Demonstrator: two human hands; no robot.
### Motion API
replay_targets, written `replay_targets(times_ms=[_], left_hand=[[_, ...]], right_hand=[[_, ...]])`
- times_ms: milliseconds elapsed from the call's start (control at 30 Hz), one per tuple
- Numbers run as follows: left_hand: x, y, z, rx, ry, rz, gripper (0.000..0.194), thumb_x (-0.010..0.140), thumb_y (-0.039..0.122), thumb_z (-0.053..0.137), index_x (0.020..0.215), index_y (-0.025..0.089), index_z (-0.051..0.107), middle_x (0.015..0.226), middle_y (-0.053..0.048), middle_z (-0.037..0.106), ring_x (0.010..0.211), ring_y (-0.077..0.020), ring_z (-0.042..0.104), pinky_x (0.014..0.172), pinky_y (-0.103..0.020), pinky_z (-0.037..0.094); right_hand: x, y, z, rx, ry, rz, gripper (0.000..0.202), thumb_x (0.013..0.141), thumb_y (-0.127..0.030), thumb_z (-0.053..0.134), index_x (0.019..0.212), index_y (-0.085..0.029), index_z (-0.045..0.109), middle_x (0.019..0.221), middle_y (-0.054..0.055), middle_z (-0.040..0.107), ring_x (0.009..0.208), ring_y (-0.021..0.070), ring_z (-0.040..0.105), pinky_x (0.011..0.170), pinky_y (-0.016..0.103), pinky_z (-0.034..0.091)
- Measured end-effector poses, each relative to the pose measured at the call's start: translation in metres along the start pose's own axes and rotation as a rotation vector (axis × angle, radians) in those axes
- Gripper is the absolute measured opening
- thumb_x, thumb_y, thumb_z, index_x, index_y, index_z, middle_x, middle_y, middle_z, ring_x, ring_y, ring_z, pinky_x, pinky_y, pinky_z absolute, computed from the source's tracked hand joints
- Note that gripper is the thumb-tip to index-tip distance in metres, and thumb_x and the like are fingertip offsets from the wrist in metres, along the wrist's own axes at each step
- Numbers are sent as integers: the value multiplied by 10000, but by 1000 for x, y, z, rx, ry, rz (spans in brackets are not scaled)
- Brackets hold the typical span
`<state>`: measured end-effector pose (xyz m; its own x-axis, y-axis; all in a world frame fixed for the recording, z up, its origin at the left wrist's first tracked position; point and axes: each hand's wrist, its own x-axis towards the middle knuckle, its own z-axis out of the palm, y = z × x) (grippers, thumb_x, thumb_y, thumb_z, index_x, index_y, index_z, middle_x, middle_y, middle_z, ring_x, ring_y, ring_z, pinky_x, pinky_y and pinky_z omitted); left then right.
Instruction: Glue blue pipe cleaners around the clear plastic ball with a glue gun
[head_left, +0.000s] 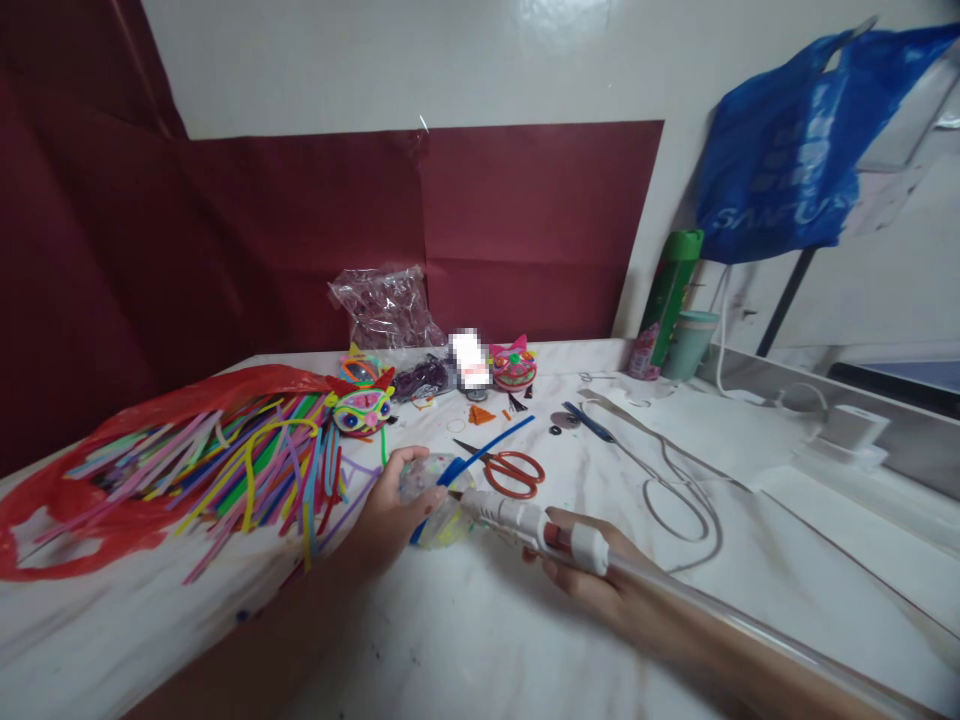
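My left hand (pixel 401 505) is wrapped round a clear, rounded plastic piece (pixel 442 530) low in the middle of the view. A blue strip (pixel 491 440) lies across this piece and sticks out to the upper right. In my right hand (pixel 589 560) is a white glue gun (pixel 525 520), its nozzle pointing left at the blue strip beside my left thumb. Whether the tip touches the strip cannot be made out. A long clear glue stick (pixel 697 600) runs out of the gun's back, over my right forearm.
Orange-handled scissors (pixel 517 474) lie just behind the glue gun. Colourful strips (pixel 247 465) spread over a red bag on the left. Two decorated faces (pixel 362 410) (pixel 514 368) stand behind. A blue tool (pixel 590 423) with a grey cord lies right; a green can (pixel 677 290) stands farther back.
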<state>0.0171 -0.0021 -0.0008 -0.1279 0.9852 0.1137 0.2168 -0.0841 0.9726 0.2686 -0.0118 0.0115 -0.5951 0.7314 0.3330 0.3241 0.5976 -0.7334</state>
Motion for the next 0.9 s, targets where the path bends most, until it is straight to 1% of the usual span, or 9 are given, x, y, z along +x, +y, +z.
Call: replay_targets(times_ms=[133, 233, 467, 667, 767, 900], left_hand=[[0, 1, -1, 11, -1, -22, 516, 688, 361, 664, 1139, 215, 460, 820, 1, 588, 734, -187, 571, 681, -295, 441], [2, 1, -1, 42, 19, -17, 521, 681, 357, 672, 1141, 217, 471, 852, -9, 597, 752, -194, 579, 704, -306, 444], [2, 0, -1, 9, 17, -5, 537, 669, 365, 684, 1138, 203, 478, 875, -21, 611, 772, -208, 599, 713, -317, 459], [3, 0, -1, 39, 6, -3, 524, 677, 350, 688, 1136, 210, 478, 841, -14, 604, 755, -202, 587, 707, -314, 449], [3, 0, -1, 21, -1, -5, 536, 672, 369, 687, 1137, 213, 471, 855, -16, 602, 757, -201, 583, 703, -308, 444], [3, -3, -2, 25, -6, -8, 513, 693, 360, 678, 1141, 224, 469, 806, 6, 591, 711, -181, 566, 684, -296, 437]], right_hand=[[1, -2, -1, -9, 14, 24, 174, 852, -305, 455, 803, -191, 578, 705, 14, 580, 641, 160, 544, 565, 248, 454], [0, -1, -2, -7, 11, 55, 189, 865, -320, 445, 821, -199, 582, 712, 19, 590, 632, 166, 540, 544, 252, 444], [0, 6, 0, 2, 17, 57, 186, 856, -304, 458, 841, -181, 596, 711, 21, 603, 641, 167, 550, 562, 251, 448], [0, 5, 0, 25, 6, 40, 194, 852, -312, 455, 818, -181, 593, 724, 33, 616, 641, 172, 558, 565, 258, 454], [-1, 4, 1, 10, 37, 47, 188, 848, -310, 465, 821, -181, 599, 731, 38, 636, 645, 174, 567, 568, 260, 456], [-1, 4, 1, -4, 58, 58, 202, 854, -316, 463, 831, -179, 610, 743, 45, 656, 657, 177, 587, 574, 258, 467]])
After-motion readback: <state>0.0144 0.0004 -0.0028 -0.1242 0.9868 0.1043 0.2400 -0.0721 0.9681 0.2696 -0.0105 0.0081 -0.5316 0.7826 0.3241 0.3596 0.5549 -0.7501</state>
